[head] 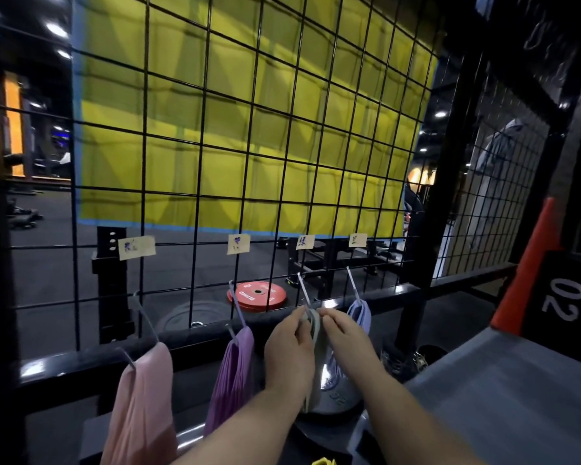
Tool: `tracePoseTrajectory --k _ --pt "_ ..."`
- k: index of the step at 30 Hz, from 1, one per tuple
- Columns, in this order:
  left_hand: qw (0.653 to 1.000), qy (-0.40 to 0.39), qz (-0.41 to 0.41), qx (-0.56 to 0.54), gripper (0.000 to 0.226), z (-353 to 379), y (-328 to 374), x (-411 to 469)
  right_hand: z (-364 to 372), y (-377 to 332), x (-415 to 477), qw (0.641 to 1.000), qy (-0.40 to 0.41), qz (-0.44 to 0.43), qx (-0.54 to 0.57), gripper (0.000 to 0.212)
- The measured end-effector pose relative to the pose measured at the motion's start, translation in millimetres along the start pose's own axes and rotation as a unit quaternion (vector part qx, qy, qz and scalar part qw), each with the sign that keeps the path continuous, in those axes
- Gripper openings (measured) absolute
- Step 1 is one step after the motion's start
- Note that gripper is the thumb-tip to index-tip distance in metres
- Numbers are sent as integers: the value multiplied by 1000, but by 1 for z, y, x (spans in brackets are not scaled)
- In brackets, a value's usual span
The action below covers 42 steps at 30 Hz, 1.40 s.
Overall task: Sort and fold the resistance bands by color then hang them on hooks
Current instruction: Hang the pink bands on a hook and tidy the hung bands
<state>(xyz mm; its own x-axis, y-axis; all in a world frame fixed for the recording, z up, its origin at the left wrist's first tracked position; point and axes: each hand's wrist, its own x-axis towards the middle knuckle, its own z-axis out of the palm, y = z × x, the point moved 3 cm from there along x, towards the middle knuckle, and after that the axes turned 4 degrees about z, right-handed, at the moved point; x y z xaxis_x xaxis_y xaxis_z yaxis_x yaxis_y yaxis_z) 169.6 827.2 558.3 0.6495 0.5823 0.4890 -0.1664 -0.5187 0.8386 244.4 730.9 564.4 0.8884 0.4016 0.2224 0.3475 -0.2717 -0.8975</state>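
Up at the wire grid, I have both hands raised to the third hook from the left, under its paper label; left hand and right hand meet almost fingertip to fingertip at the hook's near end, each grip pinching the top fold of a pale grey-green band, apparently to hold the loop open for the wire; whether it is over the hook yet I cannot tell; the rest of the band hangs down between my forearms. Both arms reach forward from low and near, converging in a narrow V. Colours are kept apart hook by hook: pink bands far left, purple bands next, blue-lilac bands just right of my hands; I judge the sorting nearly finished. A red weight plate lies on the floor beyond the grid.
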Motion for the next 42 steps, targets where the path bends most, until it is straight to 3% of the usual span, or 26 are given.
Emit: tracePoseTrajectory --k 9,19,24,27,29,33,36,39,42 --pt "1000 -6 6 -19 38 -1 -4 -5 8 5 0 998 -15 -5 59 18" --pt "999 -29 -5 -14 49 -2 1 -13 7 -2 -5 1000 8 -8 4 15" --pt "999 -28 -1 -27 54 -15 2 -26 8 -2 -10 996 87 -15 -24 24" --pt "999 -23 35 -29 50 -27 2 -37 9 -14 -23 982 163 -82 -48 9" --pt "994 9 90 -68 43 -41 6 -46 17 -27 -33 978 153 -136 -48 12" --pt "967 178 153 -98 32 -83 9 -57 50 -46 -44 981 34 -179 -72 17" --pt "968 224 84 -78 29 -102 -2 -52 74 -57 -47 981 -36 -172 -76 24" --pt "988 136 -14 -79 33 -108 -13 -45 85 -66 -50 985 -44 -156 -65 25" --pt "992 87 -50 -74 29 -109 -17 -46 88 -68 -52 986 -27 -148 -74 21"
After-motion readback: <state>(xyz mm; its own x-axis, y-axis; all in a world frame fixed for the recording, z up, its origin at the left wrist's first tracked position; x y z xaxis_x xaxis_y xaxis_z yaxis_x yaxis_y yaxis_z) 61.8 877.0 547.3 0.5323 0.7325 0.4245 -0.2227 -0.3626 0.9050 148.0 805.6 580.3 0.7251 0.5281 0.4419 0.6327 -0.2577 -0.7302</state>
